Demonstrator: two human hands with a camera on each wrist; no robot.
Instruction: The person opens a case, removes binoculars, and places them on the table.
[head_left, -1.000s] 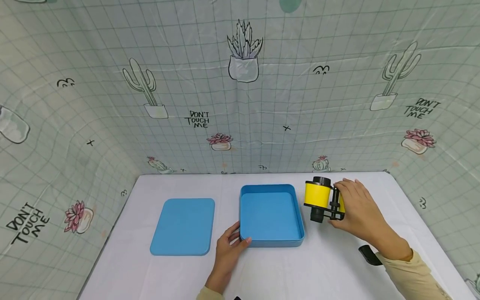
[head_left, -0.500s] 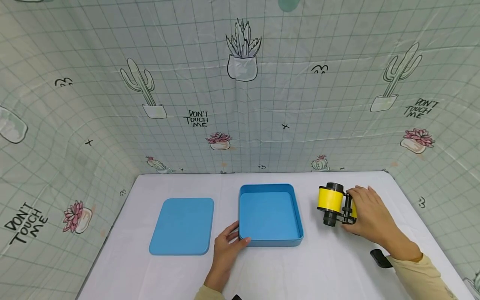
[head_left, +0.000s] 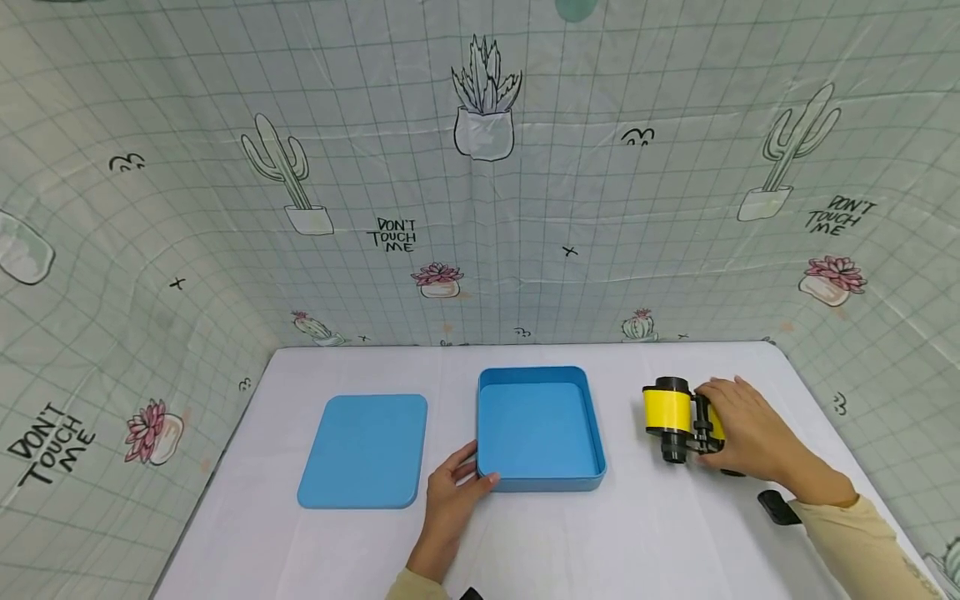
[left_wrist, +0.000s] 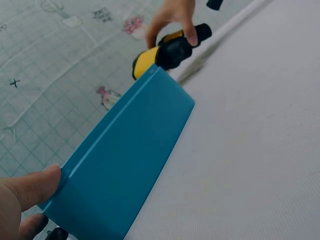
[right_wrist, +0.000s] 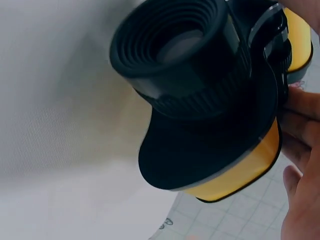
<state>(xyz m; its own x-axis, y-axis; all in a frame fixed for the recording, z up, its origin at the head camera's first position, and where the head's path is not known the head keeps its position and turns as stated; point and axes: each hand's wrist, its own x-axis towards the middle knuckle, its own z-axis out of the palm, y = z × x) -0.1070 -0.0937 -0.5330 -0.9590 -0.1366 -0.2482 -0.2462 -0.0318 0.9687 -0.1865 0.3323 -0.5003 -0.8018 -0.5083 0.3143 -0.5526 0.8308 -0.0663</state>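
My right hand (head_left: 753, 429) grips a pair of yellow and black binoculars (head_left: 667, 410) at the right side of the table; whether they touch the cloth I cannot tell. In the right wrist view an eyepiece (right_wrist: 170, 45) of the binoculars faces the camera, and the fingers lie along the body. A shallow blue box (head_left: 551, 484) without its cover stands mid-table with nothing in it. My left hand (head_left: 450, 504) holds its near left corner, thumb on the front rim and fingers against the left wall. The left wrist view shows that thumb on the rim.
To the left of the box a flat blue lid (head_left: 363, 450) lies on the white-covered table (head_left: 600, 550). A dark object (head_left: 778, 507) shows by the right wrist. Behind the table hangs a grid-patterned curtain (head_left: 525, 208) with cactus drawings.
The right hand has carried the binoculars to the right, away from the box, and slightly lower in the head view. The left hand and box have stayed in place.
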